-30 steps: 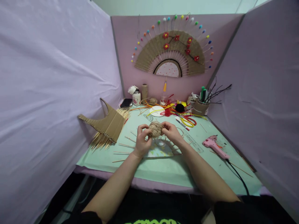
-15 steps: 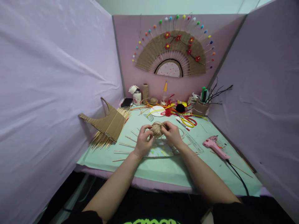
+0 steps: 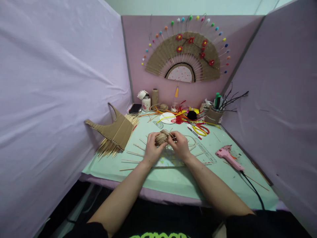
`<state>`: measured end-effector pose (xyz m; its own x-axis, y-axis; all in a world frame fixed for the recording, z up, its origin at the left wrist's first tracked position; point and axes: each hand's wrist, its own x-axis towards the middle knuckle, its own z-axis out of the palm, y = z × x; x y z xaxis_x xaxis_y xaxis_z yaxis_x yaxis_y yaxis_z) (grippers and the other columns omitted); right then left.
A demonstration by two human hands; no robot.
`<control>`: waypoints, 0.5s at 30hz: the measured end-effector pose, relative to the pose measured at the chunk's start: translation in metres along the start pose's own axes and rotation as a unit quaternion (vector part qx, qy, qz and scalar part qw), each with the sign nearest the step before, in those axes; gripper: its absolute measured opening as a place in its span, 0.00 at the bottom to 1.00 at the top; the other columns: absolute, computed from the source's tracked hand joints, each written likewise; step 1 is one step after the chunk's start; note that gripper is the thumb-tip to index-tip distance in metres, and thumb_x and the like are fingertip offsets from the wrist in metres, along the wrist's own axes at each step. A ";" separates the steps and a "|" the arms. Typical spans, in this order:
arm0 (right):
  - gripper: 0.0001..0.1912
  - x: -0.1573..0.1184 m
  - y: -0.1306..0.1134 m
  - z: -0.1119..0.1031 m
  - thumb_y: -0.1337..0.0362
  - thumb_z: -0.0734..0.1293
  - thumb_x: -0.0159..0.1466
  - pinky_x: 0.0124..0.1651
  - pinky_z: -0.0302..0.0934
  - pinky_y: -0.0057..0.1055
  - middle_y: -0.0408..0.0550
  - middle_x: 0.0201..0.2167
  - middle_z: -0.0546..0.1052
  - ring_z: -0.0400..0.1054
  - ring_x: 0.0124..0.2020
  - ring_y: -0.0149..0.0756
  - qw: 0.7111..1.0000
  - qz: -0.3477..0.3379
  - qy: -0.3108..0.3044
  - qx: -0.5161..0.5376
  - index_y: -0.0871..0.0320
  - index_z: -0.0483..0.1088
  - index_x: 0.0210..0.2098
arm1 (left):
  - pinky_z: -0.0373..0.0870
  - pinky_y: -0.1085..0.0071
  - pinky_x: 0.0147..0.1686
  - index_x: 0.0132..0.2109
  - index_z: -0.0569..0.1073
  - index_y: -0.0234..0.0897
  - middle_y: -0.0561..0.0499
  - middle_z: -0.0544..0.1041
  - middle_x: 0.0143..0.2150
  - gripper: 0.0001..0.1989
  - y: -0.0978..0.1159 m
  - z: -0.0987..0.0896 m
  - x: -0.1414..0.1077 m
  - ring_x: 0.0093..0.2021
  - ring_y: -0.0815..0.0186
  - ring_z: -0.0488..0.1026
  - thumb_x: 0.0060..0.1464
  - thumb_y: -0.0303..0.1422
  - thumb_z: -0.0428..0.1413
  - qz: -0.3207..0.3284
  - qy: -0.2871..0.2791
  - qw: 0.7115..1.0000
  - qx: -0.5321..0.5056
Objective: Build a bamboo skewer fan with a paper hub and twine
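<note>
A ball of brown twine (image 3: pixel 162 138) is held up in front of me, above the near middle of the table. My left hand (image 3: pixel 153 148) wraps round its left side, thumb toward the front. At its right side my right hand (image 3: pixel 178 145) pinches the twine, fingers closed. Below both hands lies a half-round piece with a patterned face (image 3: pixel 167 161), mostly covered by them. Thin bamboo sticks (image 3: pixel 135 153) fan out from it to left and right. A loop of loose twine (image 3: pixel 192 140) trails on the table past my right hand.
On the right lie a pink glue gun (image 3: pixel 229 157) with its cord and a clear ruler (image 3: pixel 205 150). Yellow-handled scissors (image 3: pixel 199 130) rest behind. Cut cardboard (image 3: pixel 116 130) covers a bundle of sticks at left. A decorated fan (image 3: pixel 185 56) hangs on the back wall.
The twine ball has shifted slightly left, deeper into my left hand. My right hand has moved a little left and now pinches at the ball's right edge.
</note>
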<state>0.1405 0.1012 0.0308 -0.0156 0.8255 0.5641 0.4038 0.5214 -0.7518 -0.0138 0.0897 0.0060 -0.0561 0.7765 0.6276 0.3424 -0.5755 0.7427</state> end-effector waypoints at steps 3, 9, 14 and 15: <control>0.06 0.004 0.003 0.000 0.60 0.64 0.59 0.36 0.59 0.30 0.42 0.27 0.71 0.63 0.29 0.33 0.999 0.031 0.011 0.019 0.55 0.68 0.30 | 0.75 0.62 0.45 0.52 0.72 0.42 0.45 0.71 0.50 0.21 0.003 -0.003 0.003 0.52 0.58 0.70 0.51 0.30 0.63 0.014 -0.024 0.999 -0.034; 0.09 0.015 0.016 -0.002 0.58 0.64 0.58 0.28 0.59 0.28 0.39 0.21 0.66 0.60 0.24 0.31 0.985 0.132 0.024 0.109 0.56 0.67 0.27 | 0.75 0.59 0.50 0.53 0.74 0.43 0.44 0.74 0.56 0.23 0.001 0.000 0.003 0.58 0.56 0.70 0.49 0.28 0.63 -0.017 -0.045 0.990 -0.132; 0.13 0.027 0.028 -0.012 0.53 0.67 0.56 0.26 0.66 0.30 0.41 0.24 0.71 0.65 0.23 0.31 0.950 0.208 0.075 0.220 0.56 0.65 0.27 | 0.73 0.56 0.53 0.50 0.70 0.43 0.46 0.73 0.57 0.23 -0.006 0.003 0.009 0.54 0.58 0.74 0.46 0.33 0.66 -0.134 0.022 0.948 -0.287; 0.13 0.030 0.030 -0.015 0.53 0.67 0.55 0.27 0.67 0.30 0.41 0.24 0.71 0.66 0.24 0.30 0.941 0.218 0.093 0.243 0.56 0.65 0.28 | 0.75 0.57 0.50 0.49 0.68 0.44 0.47 0.74 0.55 0.23 -0.005 0.001 0.012 0.51 0.60 0.75 0.46 0.35 0.66 -0.172 0.044 0.930 -0.323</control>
<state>0.1662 0.1387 0.0307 0.2340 0.9552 0.1813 -0.1315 0.2159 -0.9675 -0.0155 0.1018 0.0100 -0.1450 0.9351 0.3234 -0.3439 -0.3541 0.8697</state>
